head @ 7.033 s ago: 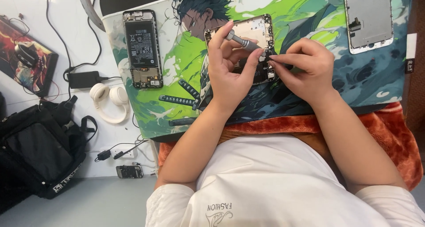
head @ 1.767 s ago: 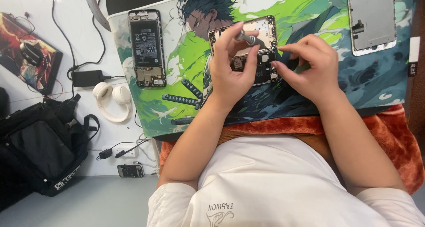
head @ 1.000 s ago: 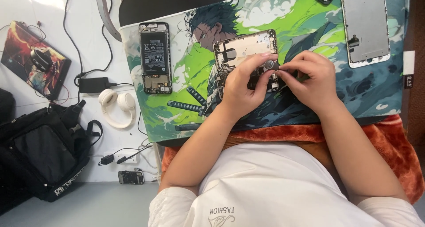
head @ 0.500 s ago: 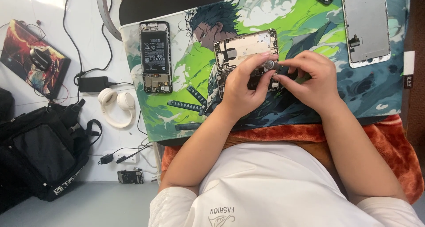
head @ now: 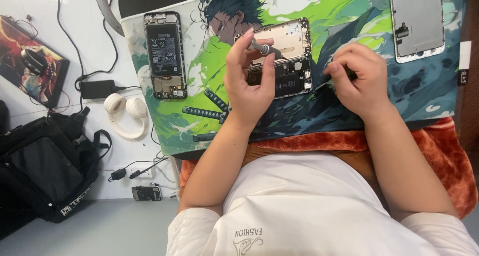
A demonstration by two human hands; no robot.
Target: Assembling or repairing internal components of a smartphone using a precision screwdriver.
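Two hands work over an opened smartphone (head: 280, 56) lying on the green illustrated desk mat (head: 349, 16) that covers the counter. The left hand (head: 248, 79) is closed around a small screwdriver (head: 259, 47), pinched between thumb and fingers, its tip resting on the phone's pale inner plate. Half a second ago both hands were pressed together over the phone's lower half; now the right hand (head: 360, 79) has drawn away to the right, onto the mat just beside the phone, fingers curled into a loose fist; what it holds, if anything, I cannot tell. A second opened phone with its battery showing (head: 164, 55) lies well apart on the mat's left end, a detached screen panel (head: 417, 20) at the upper right, unchanged.
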